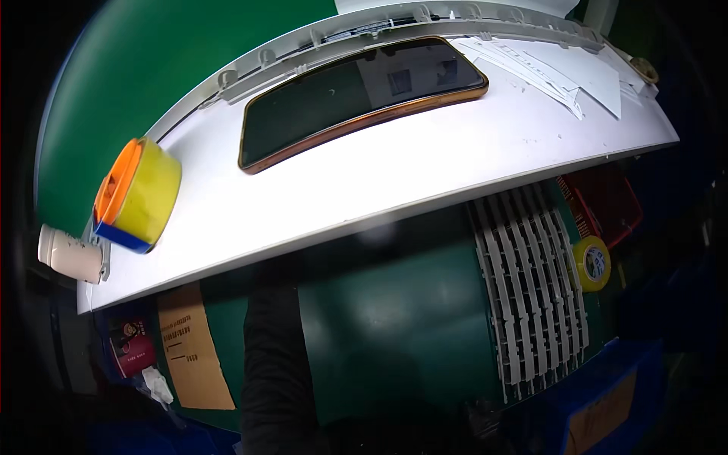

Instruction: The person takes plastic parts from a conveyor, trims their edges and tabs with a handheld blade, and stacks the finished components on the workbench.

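A dark-sleeved forearm, apparently my left, comes up from the lower edge and passes under the white shelf. The shelf hides that hand, so its fingers and anything in them cannot be made out. My right hand is nowhere in view. Below the shelf, the forearm lies over a green work surface, between a piece of brown cardboard on the left and a row of long grey slotted plastic strips on the right. On the shelf rests a smartphone with a dark, reflective screen.
A yellow and orange tape roll and a pale cup stand at the shelf's left end. Papers lie at its right. Below are a yellow tape roll, a red container, a magenta package and a blue bin.
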Tool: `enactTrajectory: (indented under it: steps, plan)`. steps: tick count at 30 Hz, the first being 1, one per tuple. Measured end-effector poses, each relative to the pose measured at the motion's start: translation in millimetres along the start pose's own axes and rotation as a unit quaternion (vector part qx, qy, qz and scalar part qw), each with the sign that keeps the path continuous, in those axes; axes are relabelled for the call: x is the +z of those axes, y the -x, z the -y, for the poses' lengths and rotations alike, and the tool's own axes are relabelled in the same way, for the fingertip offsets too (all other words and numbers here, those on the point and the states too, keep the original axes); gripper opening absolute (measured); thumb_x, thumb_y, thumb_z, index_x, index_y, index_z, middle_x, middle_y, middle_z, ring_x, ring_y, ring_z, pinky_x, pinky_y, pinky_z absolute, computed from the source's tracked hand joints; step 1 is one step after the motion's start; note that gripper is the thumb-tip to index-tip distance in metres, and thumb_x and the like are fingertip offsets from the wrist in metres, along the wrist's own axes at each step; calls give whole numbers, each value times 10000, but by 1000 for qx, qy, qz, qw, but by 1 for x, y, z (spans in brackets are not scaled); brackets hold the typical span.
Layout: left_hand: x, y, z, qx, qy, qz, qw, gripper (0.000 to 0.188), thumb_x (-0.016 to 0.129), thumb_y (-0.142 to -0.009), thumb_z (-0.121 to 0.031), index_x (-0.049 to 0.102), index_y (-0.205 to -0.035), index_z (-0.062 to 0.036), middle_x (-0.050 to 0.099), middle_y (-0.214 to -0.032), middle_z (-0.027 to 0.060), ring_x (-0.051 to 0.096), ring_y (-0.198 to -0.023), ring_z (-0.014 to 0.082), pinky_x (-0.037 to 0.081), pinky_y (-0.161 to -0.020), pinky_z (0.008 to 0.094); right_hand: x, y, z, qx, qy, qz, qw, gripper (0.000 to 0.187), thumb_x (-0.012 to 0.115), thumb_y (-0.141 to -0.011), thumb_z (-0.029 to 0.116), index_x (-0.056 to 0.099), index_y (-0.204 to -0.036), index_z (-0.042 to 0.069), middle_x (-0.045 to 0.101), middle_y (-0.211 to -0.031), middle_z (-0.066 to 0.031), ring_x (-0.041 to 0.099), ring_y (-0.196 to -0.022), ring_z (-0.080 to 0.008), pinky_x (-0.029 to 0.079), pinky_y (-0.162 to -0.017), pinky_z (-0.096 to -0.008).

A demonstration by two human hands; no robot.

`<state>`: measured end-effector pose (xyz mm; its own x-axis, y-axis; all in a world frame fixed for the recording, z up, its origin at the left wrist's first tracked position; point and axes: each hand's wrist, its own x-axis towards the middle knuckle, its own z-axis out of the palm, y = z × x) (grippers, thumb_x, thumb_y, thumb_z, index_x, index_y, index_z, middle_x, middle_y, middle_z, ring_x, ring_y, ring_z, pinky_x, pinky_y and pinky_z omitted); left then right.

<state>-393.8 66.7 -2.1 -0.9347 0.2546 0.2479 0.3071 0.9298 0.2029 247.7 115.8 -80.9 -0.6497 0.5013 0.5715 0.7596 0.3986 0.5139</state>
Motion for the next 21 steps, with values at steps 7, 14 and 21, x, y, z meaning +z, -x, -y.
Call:
enactTrajectory:
  steps: [7, 14, 21]
  plan:
    - [-13, 28, 11, -29, -11, -1, 1000, 318, 589, -743, -175, 555, -1044, -79, 557, -1021, 166, 524, -958, 332, 438, -811, 416, -18, -48, 26, 205, 85, -121, 968, 424, 371, -878, 472, 568, -1041, 134, 570, -654, -65, 512, -468, -208, 428, -429, -353]
    - [18, 36, -148, 171, 102, 61, 978, 306, 584, -744, -170, 561, -1034, -78, 566, -1004, 168, 534, -940, 332, 440, -806, 418, 22, 7, 6, 3, 230, -250, 941, 354, 380, -897, 326, 350, -1227, 451, 568, -631, -64, 520, -461, -202, 412, -393, -315]
    - [29, 15, -259, 227, 150, 186, 944, 293, 580, -745, -166, 567, -1025, -78, 574, -988, 171, 543, -923, 333, 442, -800, 419, 8, -37, 11, 88, 211, -252, 940, 399, 391, -895, 299, 319, -1265, 434, 578, -635, -69, 505, -434, -181, 401, -371, -280]
